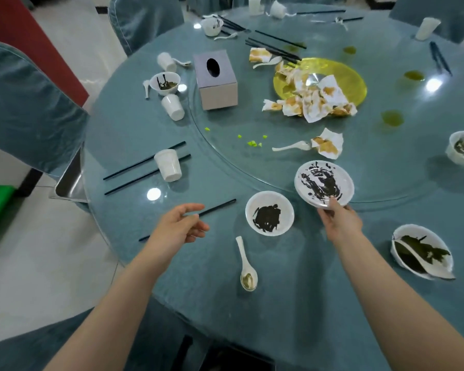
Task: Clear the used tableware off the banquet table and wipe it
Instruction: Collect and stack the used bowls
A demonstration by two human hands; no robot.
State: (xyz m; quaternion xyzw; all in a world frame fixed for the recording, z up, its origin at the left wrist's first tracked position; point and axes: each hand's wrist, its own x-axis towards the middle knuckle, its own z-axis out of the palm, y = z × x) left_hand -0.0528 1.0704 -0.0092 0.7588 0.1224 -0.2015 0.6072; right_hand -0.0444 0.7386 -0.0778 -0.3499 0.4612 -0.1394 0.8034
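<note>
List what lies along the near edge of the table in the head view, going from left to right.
Left hand over a black chopstick → white bowl with dark scraps → right hand gripping a smeared white plate → bowl with green leaves.

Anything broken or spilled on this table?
Yes. The white bowl near the right edge looks cracked, a shard hanging off its rim. Several cups are tipped over, one on chopsticks. Greenish puddles dot the turntable.

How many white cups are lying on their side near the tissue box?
2: one cup left of the tissue box, another below the bowl. Others stand elsewhere.
</note>
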